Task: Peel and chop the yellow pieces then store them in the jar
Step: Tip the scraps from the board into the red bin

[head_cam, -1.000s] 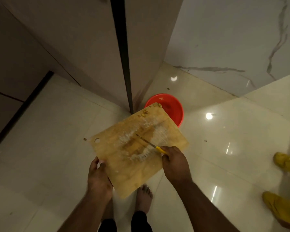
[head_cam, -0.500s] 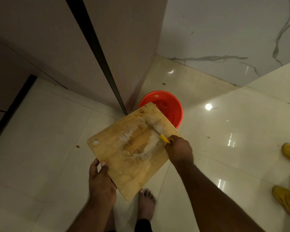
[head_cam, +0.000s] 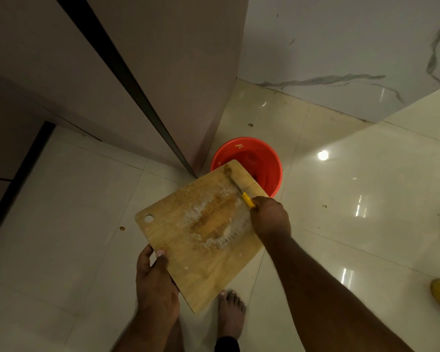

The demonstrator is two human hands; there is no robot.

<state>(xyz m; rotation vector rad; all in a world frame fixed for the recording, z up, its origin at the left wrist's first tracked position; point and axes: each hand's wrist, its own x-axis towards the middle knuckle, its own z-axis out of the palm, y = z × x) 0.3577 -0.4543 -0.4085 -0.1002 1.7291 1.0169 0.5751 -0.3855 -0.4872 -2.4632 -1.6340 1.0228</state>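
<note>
Home kitchen corner: glossy floor tiles (head_cam: 366, 199), marble wall (head_cam: 341, 47), cabinet panels (head_cam: 163, 59).

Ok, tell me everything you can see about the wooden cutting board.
The cutting board looks like pale wood, rectangular with rounded corners and a round hole in one corner. Its middle is stained and smeared with whitish residue. It is held off the floor, far corner over the red bucket. The left hand grips its near edge; the right hand holds a yellow-handled knife against its far end.
</note>
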